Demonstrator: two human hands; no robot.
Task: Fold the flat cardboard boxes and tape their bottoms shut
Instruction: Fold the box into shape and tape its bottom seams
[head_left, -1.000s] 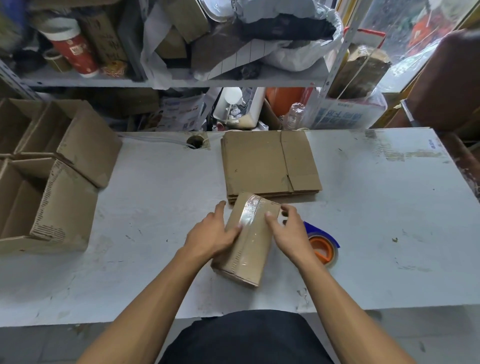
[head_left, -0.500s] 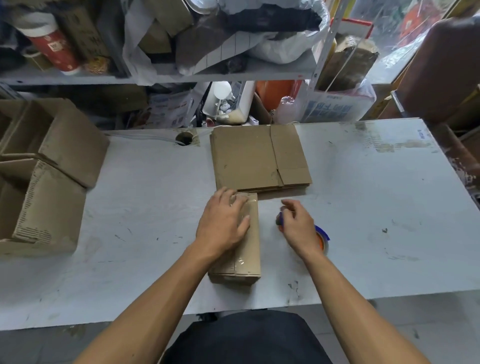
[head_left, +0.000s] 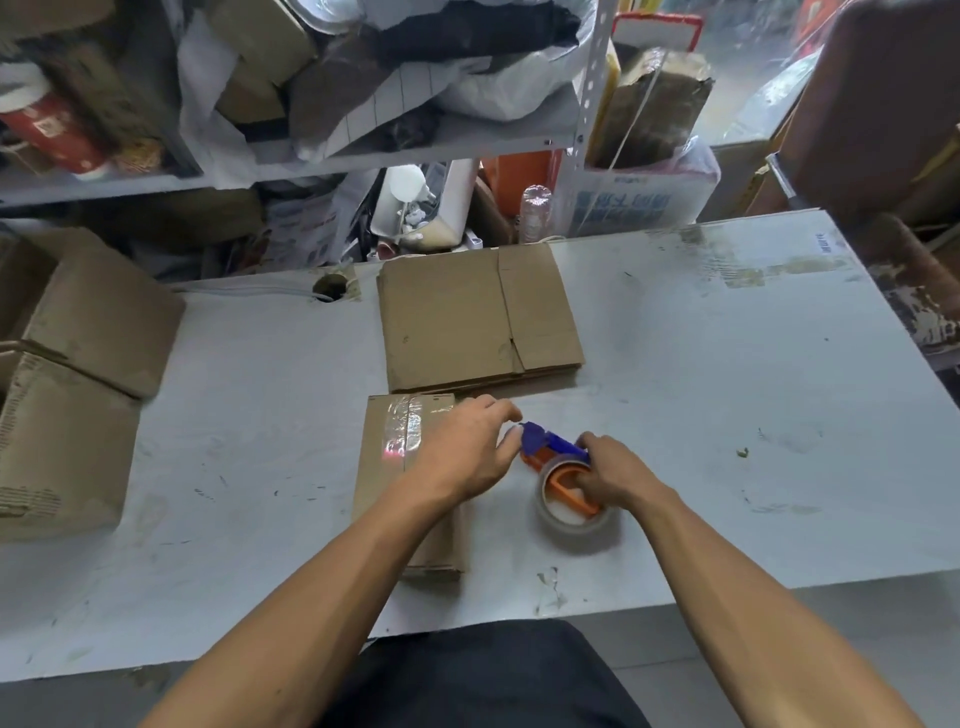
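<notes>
A small folded cardboard box (head_left: 387, 457) lies on the white table (head_left: 727, 415) with clear tape across its upper face. My left hand (head_left: 467, 447) reaches over the box's right side, its fingertips at the blue cutter end of a tape dispenser (head_left: 566, 486). My right hand (head_left: 615, 475) grips the orange handle of that dispenser, which carries a roll of clear tape and sits just right of the box. A stack of flat cardboard boxes (head_left: 475, 322) lies behind the box, toward the table's far edge.
Two erected open boxes (head_left: 78, 374) stand at the table's left end. A cable hole (head_left: 330, 286) sits in the table left of the flat stack. Cluttered shelves (head_left: 363, 150) rise behind the table. A dark brown object (head_left: 878, 104) stands at far right.
The box was laid down flat on the table. My right hand moved off it and took hold of the tape dispenser. My left hand slid from the box toward the dispenser's cutter.
</notes>
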